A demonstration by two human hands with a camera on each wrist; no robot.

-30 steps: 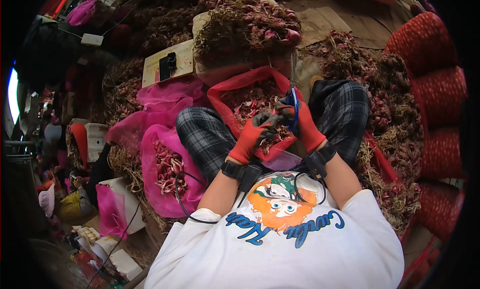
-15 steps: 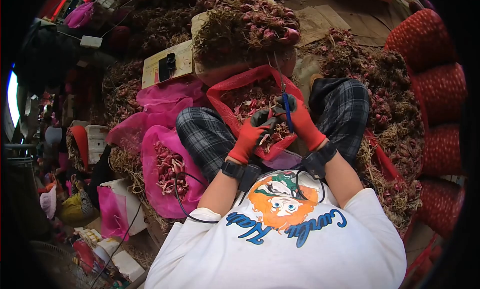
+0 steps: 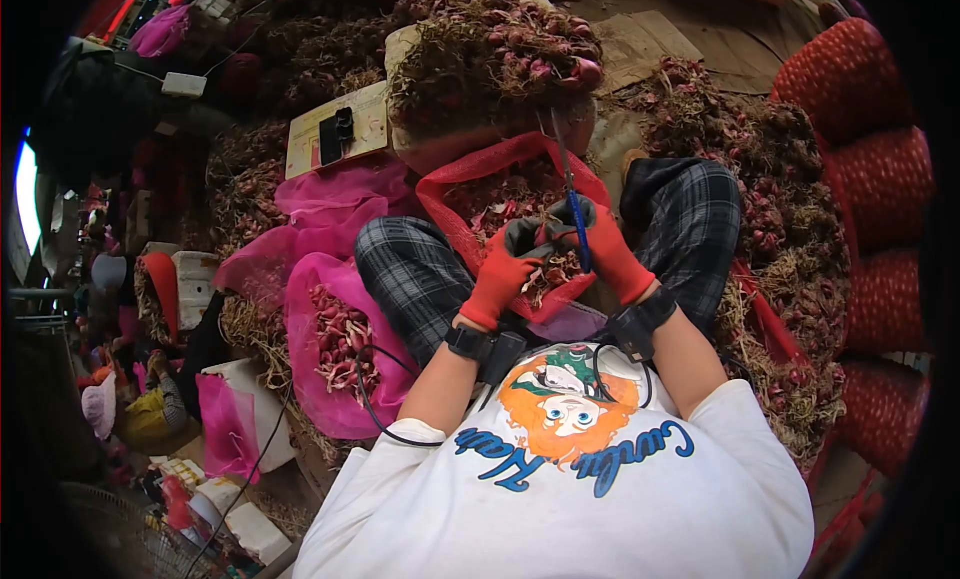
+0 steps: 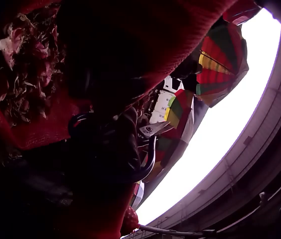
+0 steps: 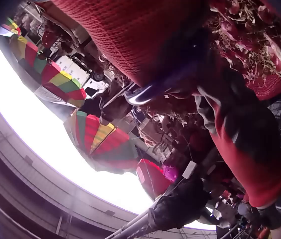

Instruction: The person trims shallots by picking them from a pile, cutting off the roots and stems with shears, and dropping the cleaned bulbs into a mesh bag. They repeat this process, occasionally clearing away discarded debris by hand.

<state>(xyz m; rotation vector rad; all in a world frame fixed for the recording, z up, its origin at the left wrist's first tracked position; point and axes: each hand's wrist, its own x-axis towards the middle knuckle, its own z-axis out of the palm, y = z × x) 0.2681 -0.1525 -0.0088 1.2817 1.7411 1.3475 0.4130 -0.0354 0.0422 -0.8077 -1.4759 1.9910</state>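
Note:
In the head view, the right hand (image 3: 608, 247), in a red and dark glove, grips blue-handled scissors (image 3: 578, 219), their long blades pointing up and away from the body. Close against it, the left hand (image 3: 503, 277) has its gloved fingers curled and pinches a small reddish shallot (image 3: 543, 235), mostly hidden by the fingers. Both hands are over the near side of a red mesh bag (image 3: 440, 201) holding shallots and dry skins. A curved handle (image 4: 153, 159) shows in the left wrist view, and a blue handle (image 5: 148, 93) in the right wrist view.
A pink mesh bag (image 3: 300, 379) of shallots lies left of the plaid-covered knees. Bunched shallots (image 3: 540, 54) sit ahead, and more (image 3: 770, 209) lie to the right beside full red sacks (image 3: 845, 84). A black device (image 3: 336, 137) rests on a board.
The scissors have swung from nearly upright to leaning left, and their blue handles look closer together. The hands have shifted only slightly over the red bag.

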